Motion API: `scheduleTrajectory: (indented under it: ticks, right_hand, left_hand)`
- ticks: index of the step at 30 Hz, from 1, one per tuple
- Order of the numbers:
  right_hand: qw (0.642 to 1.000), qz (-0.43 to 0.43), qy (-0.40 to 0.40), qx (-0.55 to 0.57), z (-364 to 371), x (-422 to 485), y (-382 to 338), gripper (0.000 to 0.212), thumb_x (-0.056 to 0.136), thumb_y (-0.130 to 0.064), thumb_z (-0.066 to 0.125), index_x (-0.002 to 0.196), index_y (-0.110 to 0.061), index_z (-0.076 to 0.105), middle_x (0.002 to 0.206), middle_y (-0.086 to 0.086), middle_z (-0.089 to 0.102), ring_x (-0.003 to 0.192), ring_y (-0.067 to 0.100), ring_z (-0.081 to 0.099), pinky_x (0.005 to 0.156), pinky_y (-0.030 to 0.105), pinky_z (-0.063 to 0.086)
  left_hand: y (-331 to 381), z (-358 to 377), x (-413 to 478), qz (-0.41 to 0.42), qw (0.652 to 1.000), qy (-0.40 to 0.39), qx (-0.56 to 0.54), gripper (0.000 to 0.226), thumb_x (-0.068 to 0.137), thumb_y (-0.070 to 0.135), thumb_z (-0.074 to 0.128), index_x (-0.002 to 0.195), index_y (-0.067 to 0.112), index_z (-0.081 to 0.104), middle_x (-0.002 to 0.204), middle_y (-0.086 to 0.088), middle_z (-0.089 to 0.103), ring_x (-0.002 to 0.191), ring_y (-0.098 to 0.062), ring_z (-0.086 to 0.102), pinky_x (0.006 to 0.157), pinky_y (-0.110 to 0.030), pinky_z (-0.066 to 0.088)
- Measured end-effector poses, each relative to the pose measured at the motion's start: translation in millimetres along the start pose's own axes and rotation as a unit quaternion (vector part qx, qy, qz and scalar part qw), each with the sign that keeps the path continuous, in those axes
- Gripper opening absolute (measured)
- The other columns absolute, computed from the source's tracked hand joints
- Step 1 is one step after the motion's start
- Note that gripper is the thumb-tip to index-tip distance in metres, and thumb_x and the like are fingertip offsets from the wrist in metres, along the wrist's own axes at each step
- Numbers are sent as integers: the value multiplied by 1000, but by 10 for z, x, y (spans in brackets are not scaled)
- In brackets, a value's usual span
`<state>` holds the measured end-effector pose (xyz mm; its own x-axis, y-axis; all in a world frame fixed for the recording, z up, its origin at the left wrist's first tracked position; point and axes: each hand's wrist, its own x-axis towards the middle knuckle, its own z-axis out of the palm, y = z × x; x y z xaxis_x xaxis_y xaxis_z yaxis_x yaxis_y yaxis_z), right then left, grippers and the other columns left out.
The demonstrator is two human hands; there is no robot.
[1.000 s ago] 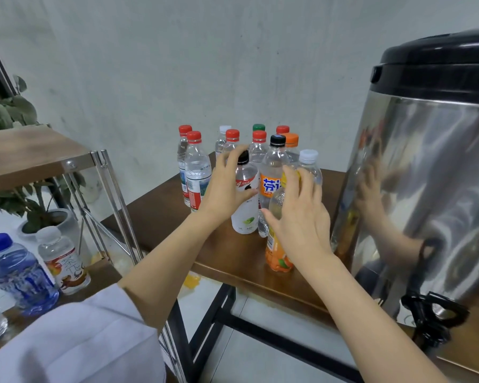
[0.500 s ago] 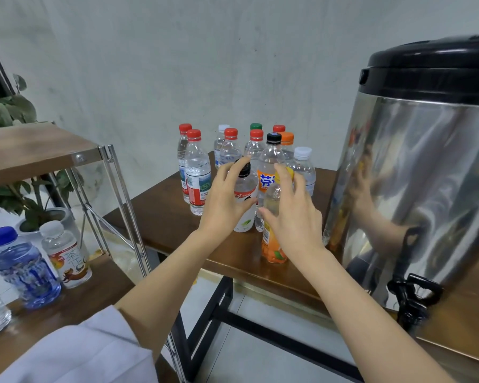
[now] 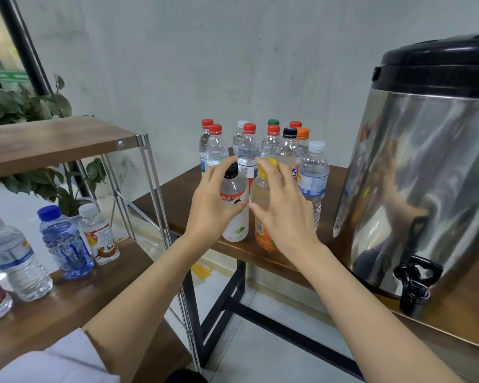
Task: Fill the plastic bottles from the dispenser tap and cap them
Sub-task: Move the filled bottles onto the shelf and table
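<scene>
Against grey wall [image 3: 177, 64], bottles [image 3: 249, 150] crowd wooden table [image 3: 166, 203].

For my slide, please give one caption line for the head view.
Left hand wraps the black-capped bottle, right hand at the yellow-capped bottle, steel dispenser beside.

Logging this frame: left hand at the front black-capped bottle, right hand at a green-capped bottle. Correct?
Not quite: the head view shows the right hand at a yellow-capped bottle, not a green-capped one. The left hand is at the front black-capped bottle.
</scene>
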<state>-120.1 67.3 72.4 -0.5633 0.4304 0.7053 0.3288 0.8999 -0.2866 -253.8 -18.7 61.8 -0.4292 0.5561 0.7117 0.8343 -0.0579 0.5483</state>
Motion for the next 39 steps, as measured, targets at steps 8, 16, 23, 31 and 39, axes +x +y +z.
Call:
scheduleTrajectory:
  ticks: [8,16,23,31,39]
  right_hand:
    - [998,-39,-30,44,46,-175,-449,84,84,-31,76,149,-32,23,148,-1,34,128,20,48,82,36,54]
    - [987,-71,-74,122,321,-343,-949,81,85,-30,76,148,-33,26,147,-2,34,124,19,51,80,34,53]
    - [964,-75,-143,211,709,-453,-1414,80,83,-20,77,146,-32,29,146,-4,34,123,19,52,88,31,49]
    - [938,-93,-209,260,1346,-554,-1904,80,84,-17,77,144,-33,27,143,-2,37,120,21,54,90,42,53]
    - [900,-79,-281,323,1852,-579,-2386,81,87,-14,74,149,-34,26,151,-3,35,132,17,45,104,39,44]
  left_hand:
    - [5,-594,-385,-11,998,29,47,87,68,12,90,142,23,45,129,8,53,115,6,45,97,1,28]
    - [-72,-1216,-806,-52,993,52,90,90,67,10,90,141,28,43,130,8,52,116,8,43,96,2,31]
    - [-300,-1672,-1207,-111,985,70,114,89,67,11,90,141,30,44,129,9,56,116,0,50,98,-9,39]
    - [-725,-2092,-1635,-226,957,102,152,86,71,9,87,144,28,44,138,2,52,121,-7,47,99,-30,44]
    - [-1071,-2438,-1875,-293,926,138,193,86,71,12,87,143,28,45,137,-2,54,118,-11,49,96,-33,45]
